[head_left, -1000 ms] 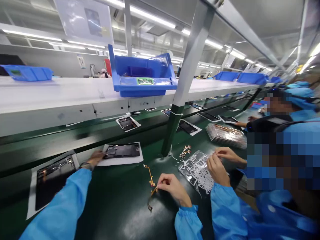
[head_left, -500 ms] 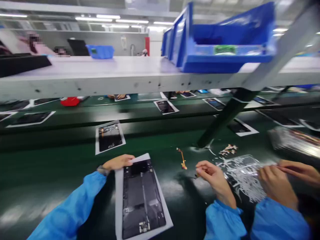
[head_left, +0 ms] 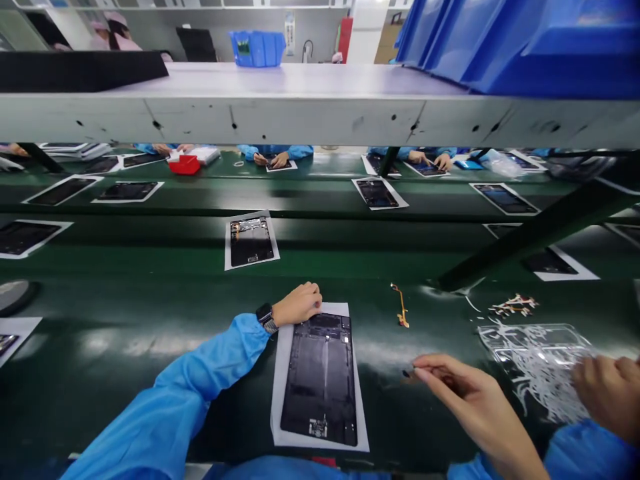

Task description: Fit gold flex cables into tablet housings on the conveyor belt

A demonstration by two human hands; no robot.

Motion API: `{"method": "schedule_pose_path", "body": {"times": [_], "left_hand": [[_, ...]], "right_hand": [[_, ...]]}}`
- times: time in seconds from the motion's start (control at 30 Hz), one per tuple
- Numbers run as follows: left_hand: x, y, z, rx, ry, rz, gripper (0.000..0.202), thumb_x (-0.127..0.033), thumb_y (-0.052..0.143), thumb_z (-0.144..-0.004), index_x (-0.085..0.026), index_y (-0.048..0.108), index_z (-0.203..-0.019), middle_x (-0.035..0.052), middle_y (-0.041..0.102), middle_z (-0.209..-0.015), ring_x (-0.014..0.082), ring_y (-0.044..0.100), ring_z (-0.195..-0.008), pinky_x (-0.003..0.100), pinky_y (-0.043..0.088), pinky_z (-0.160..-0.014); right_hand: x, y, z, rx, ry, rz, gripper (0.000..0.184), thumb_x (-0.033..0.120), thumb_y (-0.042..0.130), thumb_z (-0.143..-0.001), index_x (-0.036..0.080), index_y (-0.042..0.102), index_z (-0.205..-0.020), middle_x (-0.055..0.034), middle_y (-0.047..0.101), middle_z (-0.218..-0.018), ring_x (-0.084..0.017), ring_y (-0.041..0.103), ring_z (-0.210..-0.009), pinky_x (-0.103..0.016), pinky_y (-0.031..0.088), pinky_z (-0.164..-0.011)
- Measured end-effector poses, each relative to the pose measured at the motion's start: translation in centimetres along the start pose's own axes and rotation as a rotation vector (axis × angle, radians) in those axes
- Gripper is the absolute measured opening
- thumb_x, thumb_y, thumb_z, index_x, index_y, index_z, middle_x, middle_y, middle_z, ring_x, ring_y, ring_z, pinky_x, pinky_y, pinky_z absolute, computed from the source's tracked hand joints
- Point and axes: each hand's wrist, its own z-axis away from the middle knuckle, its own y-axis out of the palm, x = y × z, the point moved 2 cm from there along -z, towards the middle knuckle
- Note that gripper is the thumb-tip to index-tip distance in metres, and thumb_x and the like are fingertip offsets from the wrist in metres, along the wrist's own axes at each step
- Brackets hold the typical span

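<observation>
A black open tablet body lies on a white sheet on the green bench in front of me. My left hand rests closed on the sheet's top left corner. My right hand hovers to the right of the sheet, fingers pinched on a small dark part at their tips. An orange flex cable lies loose on the bench beyond it.
A co-worker's hand touches a clear tray of white strips at the right. More tablets on sheets ride the green belt. A grey shelf with blue bins overhangs. A dark post slants at the right.
My left hand has dragged the tablet on its sheet from the belt to the bench in front of me. My right hand has left the orange cable and now pinches a small part.
</observation>
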Motion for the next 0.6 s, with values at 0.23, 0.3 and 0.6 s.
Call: {"method": "schedule_pose_path", "body": {"times": [0.23, 0.3, 0.6], "left_hand": [[0.6, -0.5, 2.1, -0.120, -0.060, 0.018, 0.016, -0.024, 0.053, -0.094, -0.013, 0.061, -0.085, 0.0120, 0.055, -0.116, 0.0253, 0.050, -0.111, 0.040, 0.040, -0.097], [-0.6, -1.5, 3.3, -0.163, -0.084, 0.116, 0.021, -0.029, 0.046, -0.099, -0.014, 0.060, -0.095, 0.0126, 0.055, -0.124, 0.0243, 0.050, -0.117, 0.040, 0.040, -0.100], [-6.0, 0.0, 9.6, -0.200, -0.410, 0.721, 0.047, -0.017, 0.069, -0.079, -0.017, 0.048, -0.122, -0.0038, 0.064, -0.074, 0.0130, 0.060, -0.071, 0.027, 0.047, -0.078]], "right_hand": [[5.3, 3.3, -0.1, 0.226, -0.182, 0.138, 0.022, 0.041, 0.060, -0.090, 0.025, 0.071, -0.102, -0.0012, 0.069, -0.081, -0.014, 0.058, -0.061, -0.023, 0.045, -0.055], [7.0, 4.8, -1.5, 0.294, -0.202, 0.140, 0.020, 0.039, 0.058, -0.092, 0.025, 0.070, -0.102, -0.0006, 0.070, -0.084, -0.013, 0.058, -0.062, -0.023, 0.044, -0.056], [5.5, 13.9, -12.9, 0.402, -0.177, 0.024, 0.013, 0.026, 0.059, -0.085, 0.017, 0.068, -0.080, -0.0017, 0.069, -0.069, -0.015, 0.061, -0.062, -0.023, 0.041, -0.057]]}}
